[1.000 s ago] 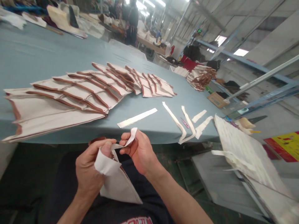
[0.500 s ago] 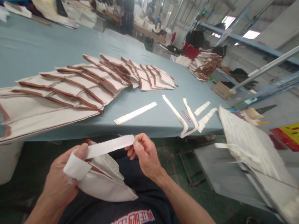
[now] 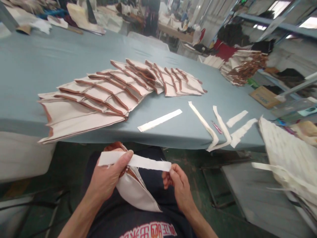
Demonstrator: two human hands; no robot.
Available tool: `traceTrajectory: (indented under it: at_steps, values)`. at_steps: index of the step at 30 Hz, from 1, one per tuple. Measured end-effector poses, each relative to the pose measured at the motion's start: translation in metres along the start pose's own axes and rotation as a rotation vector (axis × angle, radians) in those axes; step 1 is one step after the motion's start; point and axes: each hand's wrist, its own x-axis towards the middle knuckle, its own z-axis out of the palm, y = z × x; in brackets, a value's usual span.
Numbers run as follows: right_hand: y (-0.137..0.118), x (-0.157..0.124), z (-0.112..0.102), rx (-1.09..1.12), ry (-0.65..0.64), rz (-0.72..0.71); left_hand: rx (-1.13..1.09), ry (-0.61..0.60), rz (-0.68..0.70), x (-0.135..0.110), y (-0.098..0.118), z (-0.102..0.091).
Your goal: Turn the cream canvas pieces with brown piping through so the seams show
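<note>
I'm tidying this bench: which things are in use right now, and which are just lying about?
In use: left hand, right hand, white strip, brown-trimmed fabric piece.
Lying about: fanned fabric pieces, loose strips, cardboard box.

Bare forearms rise from the bottom edge. Left grip (image 3: 109, 178), lower centre-left, pinches closed; right grip (image 3: 179, 186), lower centre, pinches too.

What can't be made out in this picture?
Head view:
Cream fabric piece with brown trim: top hidden behind the left hand holding the white fabric strip.
Small pink tool on the grey-blue table: too small to identify.
Pale woven sheet: cut off by the right edge.
Far workbenches: blurred.
</note>
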Motion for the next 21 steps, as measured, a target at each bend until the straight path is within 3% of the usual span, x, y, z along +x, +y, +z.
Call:
traceTrajectory:
  at_steps: [3,7,11,14,17,21]
  values:
    - [0.018,-0.013,-0.002,-0.051,-0.045,0.082,0.029,0.005,0.015,-0.002,0.0,0.004]
    - [0.031,-0.02,-0.009,-0.106,-0.142,0.196,0.098,-0.085,0.038,-0.012,0.01,0.009]
    - [0.018,-0.004,-0.036,-0.157,-0.3,0.3,0.146,-0.245,0.049,-0.024,0.02,0.013]
    - [-0.002,0.018,-0.058,-0.165,-0.265,0.274,0.171,-0.35,0.046,-0.029,0.022,0.017]
    - [-0.018,0.034,-0.066,-0.108,-0.215,0.201,0.157,-0.328,0.05,-0.032,0.022,0.018]
    - [-0.019,0.034,-0.06,0.032,-0.232,0.176,0.134,-0.247,0.063,-0.034,0.02,0.013]
